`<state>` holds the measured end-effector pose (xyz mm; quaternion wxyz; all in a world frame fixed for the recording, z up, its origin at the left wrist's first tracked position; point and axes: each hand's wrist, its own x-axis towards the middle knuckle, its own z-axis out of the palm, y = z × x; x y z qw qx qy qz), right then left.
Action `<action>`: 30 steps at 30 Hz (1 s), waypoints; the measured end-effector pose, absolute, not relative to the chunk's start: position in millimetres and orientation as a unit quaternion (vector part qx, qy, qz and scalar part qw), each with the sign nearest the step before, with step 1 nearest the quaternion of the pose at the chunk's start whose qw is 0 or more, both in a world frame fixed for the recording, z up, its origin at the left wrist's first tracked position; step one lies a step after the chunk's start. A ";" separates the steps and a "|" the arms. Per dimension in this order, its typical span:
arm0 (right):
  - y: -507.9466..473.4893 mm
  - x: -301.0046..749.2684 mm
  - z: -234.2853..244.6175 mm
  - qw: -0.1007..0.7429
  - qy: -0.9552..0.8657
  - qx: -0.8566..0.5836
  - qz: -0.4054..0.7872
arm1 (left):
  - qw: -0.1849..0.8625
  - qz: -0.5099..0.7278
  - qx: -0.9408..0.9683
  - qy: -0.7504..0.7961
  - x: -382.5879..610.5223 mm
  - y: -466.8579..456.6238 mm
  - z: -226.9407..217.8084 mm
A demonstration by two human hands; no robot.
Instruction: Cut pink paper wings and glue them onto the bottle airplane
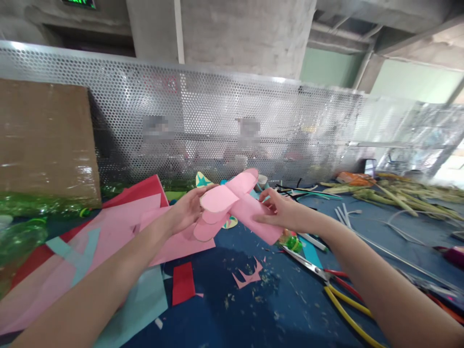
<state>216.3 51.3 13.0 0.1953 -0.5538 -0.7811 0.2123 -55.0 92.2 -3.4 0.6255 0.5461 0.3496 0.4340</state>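
A pink paper flower [232, 203] with rounded petals is held up over the blue table in front of me. My left hand [186, 210] grips it at the petals on the left, its fingers partly behind the paper. The fingers of my right hand [281, 210] close on the rolled or folded pink strip that runs down to the right from the petals. Just behind the flower, a yellow and teal paper piece [203, 180] sticks out. Below it on the table lies a jagged pink paper scrap [249, 274].
Pink paper sheets [123, 227] and a red paper piece [183, 283] lie left. Scissors [315, 270] and yellow-handled pliers or shears [350, 314] rest right. Green plastic bottles [27, 239], a cardboard sheet [47, 140] and a perforated metal screen [217, 116] stand around. Dried husks [391, 193] lie far right.
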 end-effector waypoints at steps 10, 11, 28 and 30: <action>56.8 218.2 13.4 0.249 -0.735 -0.584 0.237 | 0.560 0.496 0.550 0.372 -49.5 94.9 -3.0; 56.7 218.4 14.0 0.248 -0.728 -0.580 0.268 | 0.560 0.499 0.547 0.372 -49.2 96.0 -3.8; 56.7 227.4 11.7 0.257 -0.630 -0.529 0.507 | 0.673 0.424 0.461 0.393 -53.7 95.6 -6.7; 56.2 225.9 12.7 0.251 -0.631 -0.532 0.506 | 0.683 0.411 0.465 0.386 -52.7 92.3 -6.5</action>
